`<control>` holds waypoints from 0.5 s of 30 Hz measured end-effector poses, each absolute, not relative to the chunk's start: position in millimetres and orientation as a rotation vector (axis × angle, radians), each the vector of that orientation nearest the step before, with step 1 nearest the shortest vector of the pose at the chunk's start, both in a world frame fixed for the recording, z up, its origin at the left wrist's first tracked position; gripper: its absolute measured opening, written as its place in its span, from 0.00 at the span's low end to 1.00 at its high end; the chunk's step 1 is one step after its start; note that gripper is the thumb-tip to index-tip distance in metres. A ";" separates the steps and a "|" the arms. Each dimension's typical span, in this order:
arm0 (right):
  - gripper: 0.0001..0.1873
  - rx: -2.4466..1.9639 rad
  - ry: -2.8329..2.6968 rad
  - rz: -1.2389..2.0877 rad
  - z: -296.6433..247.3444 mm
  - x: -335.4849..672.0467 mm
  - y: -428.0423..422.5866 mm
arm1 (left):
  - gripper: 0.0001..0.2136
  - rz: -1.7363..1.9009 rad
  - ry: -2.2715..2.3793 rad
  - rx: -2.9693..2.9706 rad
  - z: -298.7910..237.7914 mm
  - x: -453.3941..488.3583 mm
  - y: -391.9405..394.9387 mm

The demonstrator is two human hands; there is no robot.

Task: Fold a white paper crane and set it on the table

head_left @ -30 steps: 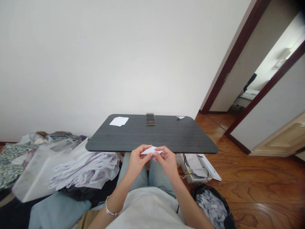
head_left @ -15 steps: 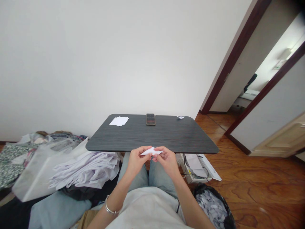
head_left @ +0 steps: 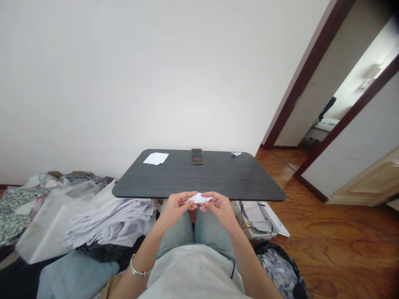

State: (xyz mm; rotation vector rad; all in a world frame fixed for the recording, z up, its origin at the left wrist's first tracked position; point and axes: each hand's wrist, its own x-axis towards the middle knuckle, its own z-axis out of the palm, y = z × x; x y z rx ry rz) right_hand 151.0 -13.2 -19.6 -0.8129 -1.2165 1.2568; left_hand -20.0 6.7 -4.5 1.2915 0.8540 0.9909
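Both of my hands hold a small folded piece of white paper (head_left: 198, 198) over my lap, just in front of the near edge of the dark table (head_left: 218, 178). My left hand (head_left: 176, 206) pinches the paper's left end with thumb and fingers closed. My right hand (head_left: 218, 205) pinches its right end the same way. The paper looks like a flat pointed shape; its folds are too small to make out.
On the table's far side lie a stack of white sheets (head_left: 156, 158), a phone (head_left: 197, 155) and a small folded paper figure (head_left: 236, 153). Piled cloth and bags (head_left: 102, 220) sit left; a bin of paper scraps (head_left: 277, 270) and boxes right. An open doorway stands far right.
My hands have shifted slightly lower and closer together while still pinching the paper. Nothing on the table moved.
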 end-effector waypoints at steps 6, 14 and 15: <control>0.12 -0.837 -1.219 1.257 -19.0 152.2 -12.8 | 0.25 0.925 0.798 1.288 0.4 -26.1 6.6; 0.12 -0.824 -1.230 1.259 -17.9 151.1 -13.2 | 0.26 0.839 0.718 1.324 8.5 -36.0 4.5; 0.12 -0.821 -1.232 1.258 -17.3 151.0 -13.5 | 0.26 0.844 0.702 1.322 9.9 -36.9 4.1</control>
